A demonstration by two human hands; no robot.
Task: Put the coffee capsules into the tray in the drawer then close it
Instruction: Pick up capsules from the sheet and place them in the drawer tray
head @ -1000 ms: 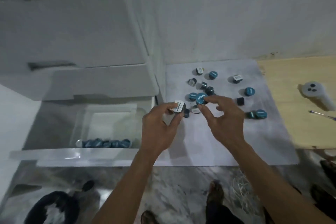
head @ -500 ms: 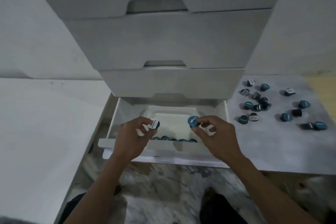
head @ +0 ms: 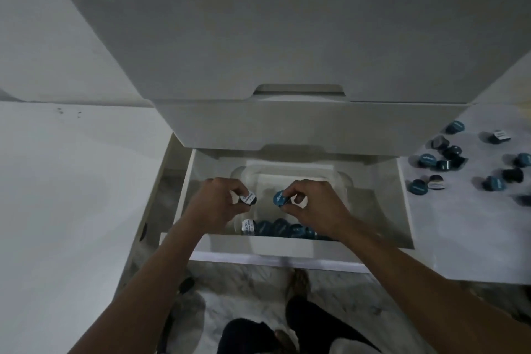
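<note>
Open drawer point(head: 400, 210): clear tray point(head: 342, 181) holds a capsule row point(head: 283, 228) at its near edge; above it left hand point(head: 214, 205) pinches a white-lidded capsule point(head: 248, 198), right hand point(head: 314, 207) a blue capsule point(head: 279, 199).

Capsule point(head: 279, 198) lid print blurred, unreadable.

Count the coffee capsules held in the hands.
2: a white-topped capsule in the left hand, a blue-topped capsule in the right hand, both over the tray. Palms may hide more.

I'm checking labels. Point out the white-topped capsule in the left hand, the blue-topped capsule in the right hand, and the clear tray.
white-topped capsule point(head: 248, 198): head view, on its lid.
blue-topped capsule point(head: 279, 198): head view, on its lid.
clear tray point(head: 290, 174): head view, on its far wall.
</note>
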